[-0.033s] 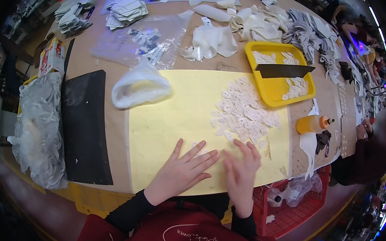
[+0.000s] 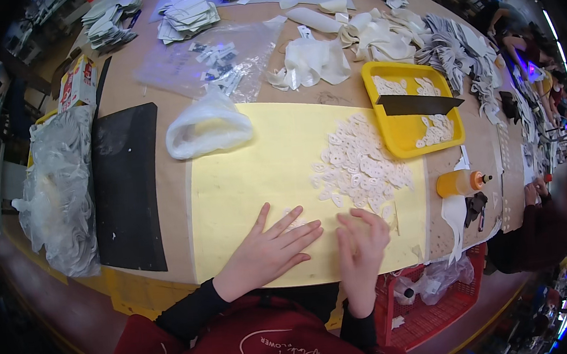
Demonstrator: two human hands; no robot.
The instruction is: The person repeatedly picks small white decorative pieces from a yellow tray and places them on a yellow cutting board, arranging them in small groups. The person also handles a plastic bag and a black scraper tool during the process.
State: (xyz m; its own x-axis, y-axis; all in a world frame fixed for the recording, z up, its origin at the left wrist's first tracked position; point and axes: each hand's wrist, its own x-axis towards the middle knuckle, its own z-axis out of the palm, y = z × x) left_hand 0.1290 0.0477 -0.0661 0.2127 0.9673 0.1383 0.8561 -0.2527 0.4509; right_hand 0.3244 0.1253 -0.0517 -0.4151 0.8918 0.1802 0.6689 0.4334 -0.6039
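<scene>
My left hand (image 2: 267, 249) lies flat on a yellow sheet (image 2: 250, 180), its fingers spread. A few small white pieces (image 2: 294, 220) show between its fingers; the rest of what is under the palm is hidden. To its right, my right hand (image 2: 364, 241) is raised over the sheet with fingers loosely bent and the thumb a little apart from the index finger. I make out nothing held in it. Just beyond lies a loose heap of small, off-white, ring-like cutouts (image 2: 359, 160). More cutouts lie in a yellow tray (image 2: 399, 148), which has a dark strip (image 2: 419, 103) across it.
A bunched clear plastic bag (image 2: 208, 126) sits at the sheet's far left corner, beside a black mat (image 2: 127, 190). On the right are an orange bottle (image 2: 456, 183) and a white scrap (image 2: 454, 219). A red basket (image 2: 436, 308) stands below the table edge. Another person (image 2: 544, 228) sits at right.
My right hand has shifted slightly to the right, and its fingers have bent more toward the thumb. My left hand stays in place on the sheet.
</scene>
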